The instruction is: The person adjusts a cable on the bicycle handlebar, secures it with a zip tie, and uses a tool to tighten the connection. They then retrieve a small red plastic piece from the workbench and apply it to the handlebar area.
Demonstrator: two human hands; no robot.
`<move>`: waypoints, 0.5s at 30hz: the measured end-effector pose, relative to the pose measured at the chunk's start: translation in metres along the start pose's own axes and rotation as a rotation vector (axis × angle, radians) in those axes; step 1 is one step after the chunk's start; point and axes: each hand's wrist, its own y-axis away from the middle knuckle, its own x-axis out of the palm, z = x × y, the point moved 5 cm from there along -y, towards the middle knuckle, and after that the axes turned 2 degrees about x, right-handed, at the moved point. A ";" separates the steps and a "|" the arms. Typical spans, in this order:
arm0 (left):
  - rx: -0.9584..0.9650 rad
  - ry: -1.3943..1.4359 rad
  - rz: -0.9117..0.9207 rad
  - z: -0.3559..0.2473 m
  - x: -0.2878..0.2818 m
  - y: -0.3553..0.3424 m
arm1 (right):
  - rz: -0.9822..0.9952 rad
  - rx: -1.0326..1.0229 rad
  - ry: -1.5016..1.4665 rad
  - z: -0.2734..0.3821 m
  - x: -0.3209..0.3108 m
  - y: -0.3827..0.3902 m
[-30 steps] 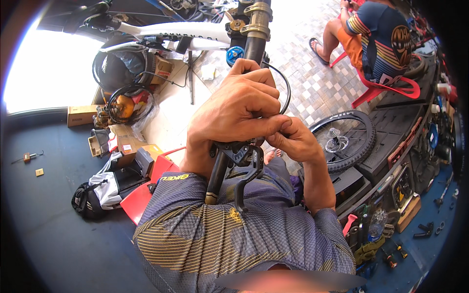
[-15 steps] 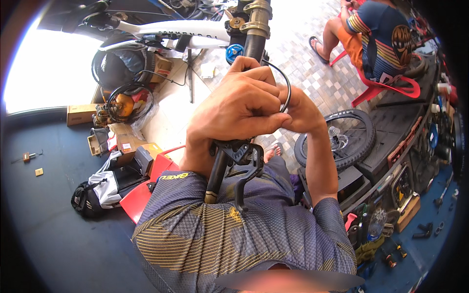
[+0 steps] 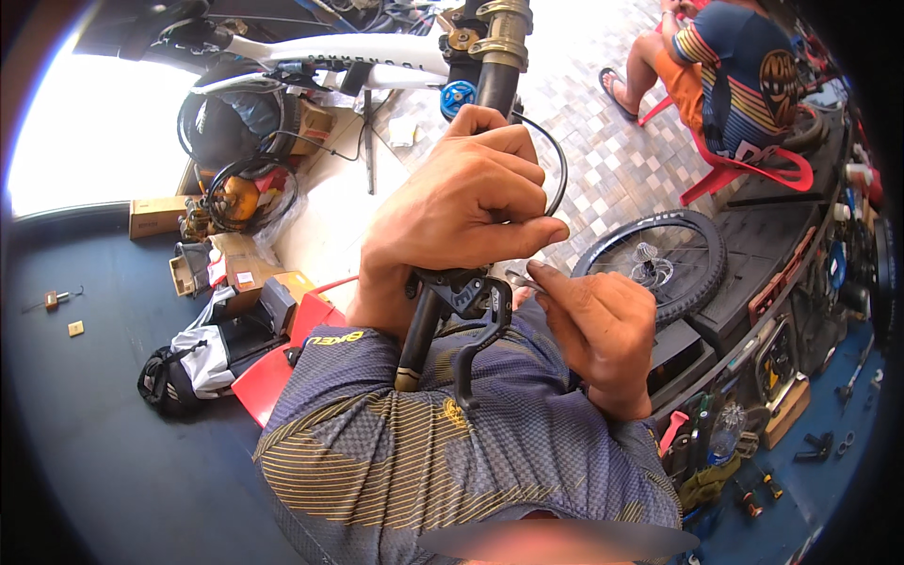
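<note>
My left hand [image 3: 461, 193] is closed over the bicycle handlebar [image 3: 496, 87], its thumb and curled fingers pinching the black brake hose [image 3: 557, 155] that loops out beside it. Just below that hand, a black brake lever [image 3: 471, 363] is clamped on the bar, whose end points toward my shirt. My right hand [image 3: 603, 325] is closed on a small silver metal tool, its tip beside the lever's body; it looks like a wrench, though the fingers cover most of it. The hose end is hidden in my left hand.
A white bike frame [image 3: 377, 58] extends to the upper left. A wheel [image 3: 692, 231] lies by black bench tops at right, near a tool-covered blue surface [image 3: 800, 490]. Another person [image 3: 739, 80] sits on a red chair [image 3: 720, 174]. Boxes [image 3: 155, 217] and a bag [image 3: 169, 377] are at left.
My right hand has moved from beside the left hand's fingers down and toward me, and the silver tool in it now shows. My left hand stays in place on the bar and hose.
</note>
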 end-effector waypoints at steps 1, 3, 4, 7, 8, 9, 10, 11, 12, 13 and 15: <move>-0.001 0.004 -0.007 -0.001 0.000 0.000 | 0.000 -0.019 0.056 0.006 -0.003 -0.002; 0.006 0.012 -0.023 -0.002 0.000 0.000 | 0.004 -0.057 0.159 0.012 -0.004 -0.003; 0.004 0.013 -0.019 -0.002 0.001 0.000 | 0.012 -0.074 0.200 0.013 -0.003 -0.004; -0.005 0.006 -0.014 -0.002 0.001 0.000 | 0.021 -0.102 0.284 0.019 -0.004 -0.007; 0.000 0.002 -0.015 -0.002 0.001 0.000 | 0.021 -0.105 0.309 0.021 -0.005 -0.008; 0.004 -0.003 -0.018 -0.001 0.001 0.000 | 0.033 -0.112 0.329 0.022 -0.004 -0.009; 0.000 -0.003 -0.017 -0.001 0.002 0.000 | 0.044 -0.119 0.349 0.024 -0.004 -0.010; -0.004 -0.003 -0.014 -0.001 0.002 0.001 | 0.055 -0.126 0.367 0.025 -0.004 -0.011; -0.009 -0.004 -0.012 0.000 0.002 0.001 | 0.065 -0.122 0.374 0.025 -0.003 -0.011; -0.009 0.005 -0.015 0.000 0.002 0.001 | 0.077 -0.119 0.381 0.025 -0.002 -0.012; -0.006 0.018 -0.018 0.000 0.002 0.003 | 0.056 -0.115 0.337 0.021 0.000 -0.012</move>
